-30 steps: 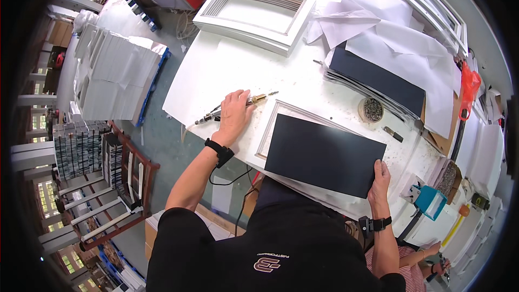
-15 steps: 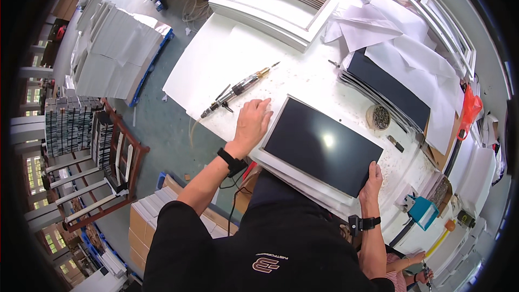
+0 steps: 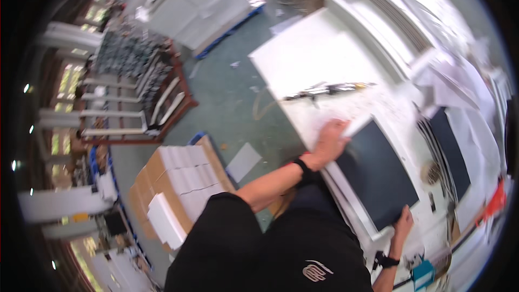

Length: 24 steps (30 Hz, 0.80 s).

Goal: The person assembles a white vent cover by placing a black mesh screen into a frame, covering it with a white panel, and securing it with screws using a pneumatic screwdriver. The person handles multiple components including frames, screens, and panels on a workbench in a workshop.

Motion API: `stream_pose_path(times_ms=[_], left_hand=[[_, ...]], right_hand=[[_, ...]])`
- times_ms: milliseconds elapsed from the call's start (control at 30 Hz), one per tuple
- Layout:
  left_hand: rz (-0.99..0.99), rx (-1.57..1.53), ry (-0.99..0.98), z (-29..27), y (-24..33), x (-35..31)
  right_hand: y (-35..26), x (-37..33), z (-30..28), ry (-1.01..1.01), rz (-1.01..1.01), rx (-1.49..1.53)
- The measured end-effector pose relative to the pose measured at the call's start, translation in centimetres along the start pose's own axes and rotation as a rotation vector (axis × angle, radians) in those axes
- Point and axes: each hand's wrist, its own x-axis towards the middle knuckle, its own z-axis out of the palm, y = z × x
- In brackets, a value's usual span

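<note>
A black rectangular panel (image 3: 378,176) with a white frame lies tilted at the table's near edge, close to my body. My right hand (image 3: 401,227) grips its near right corner, fingers closed round the rim. At the opposite, left side my left hand (image 3: 328,145) rests by the white edge. Its fingers are stretched out and somewhat blurred, with nothing seen in them. Beyond my left hand lies a long pneumatic screwdriver (image 3: 330,91) with a hose trailing off the table. A small round tub of screws (image 3: 431,173) stands right of the panel.
A deep white frame (image 3: 378,27) stands at the table's far side. More dark panels (image 3: 451,151) and white sheets (image 3: 470,103) are stacked at the right. A teal box-shaped object (image 3: 423,274) sits near my right wrist. Cartons with white pieces (image 3: 184,178) stand on the floor at left.
The head view has swung left, so the table, panel and tools appear farther right, and more of the floor and cartons shows. My right hand keeps its hold; my left hand stays by the panel's edge.
</note>
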Motion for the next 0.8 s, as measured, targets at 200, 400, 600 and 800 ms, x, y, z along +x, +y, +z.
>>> stream_pose_path(times_ms=[200,400,600,800], left_hand=[[-0.068,-0.026,0.03,-0.7,1.4,-1.4],[-0.004,-0.06,-0.021,2.0,2.9,-2.0],[0.437,0.199,-0.239,8.1,6.2,-4.4],[0.547,0.099,-0.229,13.1,9.3,-3.9]], right_hand=[[-0.5,1.9,-2.7,-0.155,0.02,-0.266],[0.3,3.3,-4.1,-0.217,0.021,-0.368],[-5.2,-0.4,-4.3,-0.275,0.131,-0.327],[2.6,4.7,-4.6,-0.17,0.1,-0.24]])
